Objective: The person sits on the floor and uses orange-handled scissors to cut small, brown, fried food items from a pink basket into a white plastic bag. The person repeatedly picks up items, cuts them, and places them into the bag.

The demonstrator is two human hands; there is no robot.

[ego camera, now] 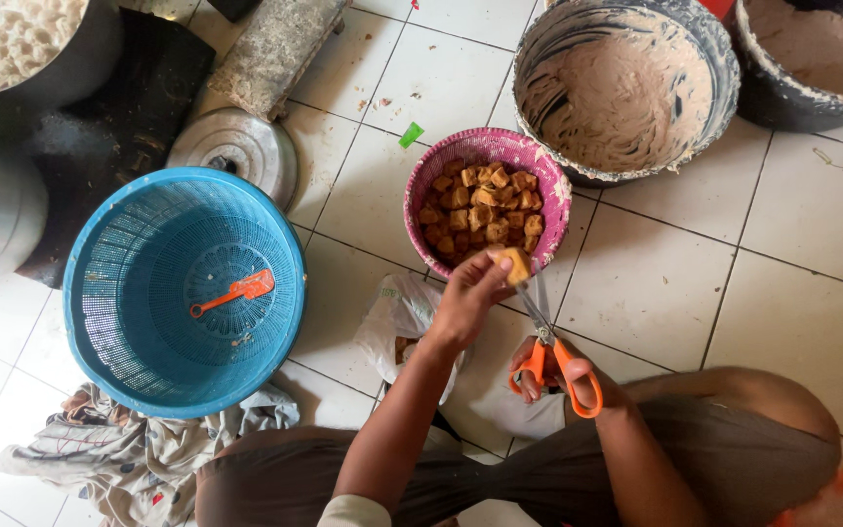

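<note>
left hand [465, 303] pinches tofu cube [513, 264] | right hand [558, 376] grips scissors [550, 346] just below

Scissor blades [537, 310] vanish behind the fried cube [513, 264] held in the left hand [468, 298]; right hand [563, 376] fingers hidden in orange handles

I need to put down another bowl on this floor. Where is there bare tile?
Bare white tile floor lies right of the pink woven basket, below the two batter-smeared tubs. It is crowded between the blue plastic basket, steel lid and white bag.
</note>
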